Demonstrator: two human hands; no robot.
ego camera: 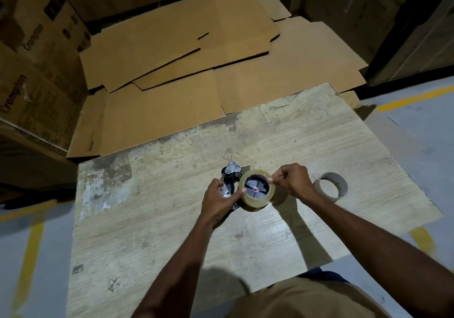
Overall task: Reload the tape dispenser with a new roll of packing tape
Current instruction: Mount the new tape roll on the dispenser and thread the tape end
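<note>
A metal and black tape dispenser [230, 175] lies over the wooden table [172, 231]. A new roll of clear packing tape [255, 204] sits on its black hub. My left hand [218, 198] grips the dispenser's body, thumb resting against the roll's left rim. My right hand [292, 180] pinches the roll's upper right edge between thumb and forefinger. An empty cardboard tape core [332, 187] stands on the table just right of my right hand.
Flattened cardboard sheets [186, 54] lie on the floor beyond the table. Stacked cartons [32, 67] rise at the left and back. Grey floor with yellow lines [29, 256] flanks the table on both sides.
</note>
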